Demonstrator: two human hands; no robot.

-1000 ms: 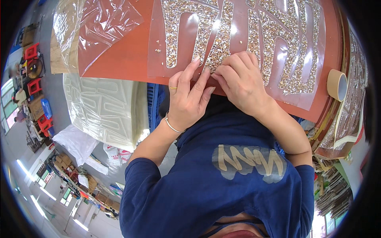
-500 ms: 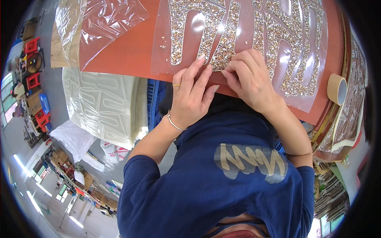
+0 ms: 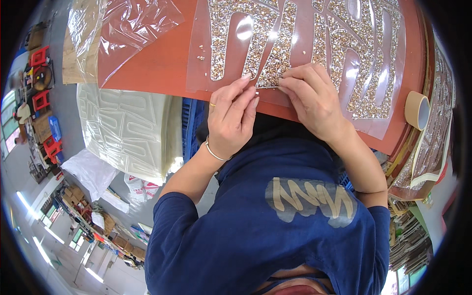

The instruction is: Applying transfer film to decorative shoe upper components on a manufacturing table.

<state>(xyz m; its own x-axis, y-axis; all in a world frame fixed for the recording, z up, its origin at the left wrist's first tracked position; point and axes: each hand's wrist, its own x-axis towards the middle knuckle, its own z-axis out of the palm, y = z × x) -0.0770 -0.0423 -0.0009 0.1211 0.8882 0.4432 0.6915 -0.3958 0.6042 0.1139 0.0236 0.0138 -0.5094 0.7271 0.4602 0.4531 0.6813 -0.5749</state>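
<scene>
Opens past the left edge of the worktop (image 3: pixel 152 71) onto grey floor (image 3: pixel 69 115) with red stools (image 3: pixel 40 100), then, farther out, bright windows (image 3: pixel 10 125). Glows with tube lights (image 3: pixel 44 252) along a whitish ceiling (image 3: pixel 59 275) off the near left corner; shows another window (image 3: pixel 404 281) beyond the near right corner.

Head camera, left fisheye: I look steeply down, close over the wearer's navy T-shirt (image 3: pixel 236 236). Left hand (image 3: pixel 231 115) and right hand (image 3: pixel 314 101) fall upper-centre; red tabletop (image 3: pixel 160 69) crosses the top; edges bow rimward.

Tan tape roll (image 3: pixel 412 110) — blue crate (image 3: pixel 190 120)
</scene>
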